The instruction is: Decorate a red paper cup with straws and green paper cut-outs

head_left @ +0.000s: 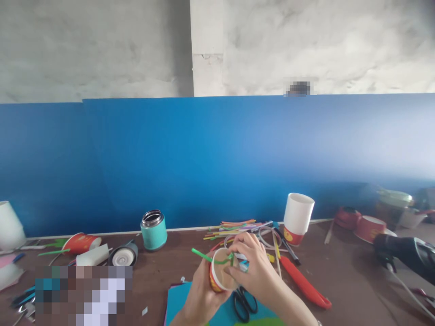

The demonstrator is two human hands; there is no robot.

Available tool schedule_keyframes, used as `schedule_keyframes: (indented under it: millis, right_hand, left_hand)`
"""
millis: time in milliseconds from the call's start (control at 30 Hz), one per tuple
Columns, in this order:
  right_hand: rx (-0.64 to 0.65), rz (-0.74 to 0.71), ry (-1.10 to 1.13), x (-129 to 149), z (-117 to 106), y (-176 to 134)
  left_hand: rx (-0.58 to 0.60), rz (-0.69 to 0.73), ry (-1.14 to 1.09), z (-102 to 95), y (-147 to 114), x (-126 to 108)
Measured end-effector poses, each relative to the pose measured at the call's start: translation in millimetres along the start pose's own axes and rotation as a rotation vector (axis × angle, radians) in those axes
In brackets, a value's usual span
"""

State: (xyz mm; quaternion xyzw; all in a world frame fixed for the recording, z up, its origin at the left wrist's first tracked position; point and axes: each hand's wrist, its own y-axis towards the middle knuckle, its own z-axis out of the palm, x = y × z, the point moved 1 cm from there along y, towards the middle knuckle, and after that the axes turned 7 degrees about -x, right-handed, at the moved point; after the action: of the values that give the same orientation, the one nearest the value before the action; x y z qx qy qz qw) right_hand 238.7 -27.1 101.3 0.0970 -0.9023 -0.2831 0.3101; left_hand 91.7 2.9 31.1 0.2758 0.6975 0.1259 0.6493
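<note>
My left hand (203, 286) is wrapped around a small red and yellow paper cup (220, 274), its open mouth tilted towards me. A green straw (200, 254) passes through the cup's wall near the rim. One end sticks out to the left, and the rest runs across the inside. At the right side of the rim, my right hand (250, 266) has its fingers bent and pinched on the straw's other end. The fingers partly hide that spot. Below the cup, black-handled scissors (241, 306) lie on blue paper (176, 296).
Several coloured straws (231, 226) lie behind my hands. Right of them are a white and red cup stack (299, 217), a red-handled tool (306, 284) and a black hair dryer (404, 253). A teal flask (153, 231) stands left. A blue partition (190, 158) closes off the back.
</note>
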Motion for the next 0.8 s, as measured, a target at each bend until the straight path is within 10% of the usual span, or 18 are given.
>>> schedule_keyframes:
  millis: [433,800]
  right_hand:
    - [-0.013,0.086,0.025,2.9,24.3,-4.5]
    - [0.084,0.013,0.161,-9.0,-16.1,0.8]
  left_hand:
    - [-0.008,-0.135,-0.118,6.0,-4.6,18.6]
    - [-0.039,-0.155,-0.16,-0.8,0.1,21.8]
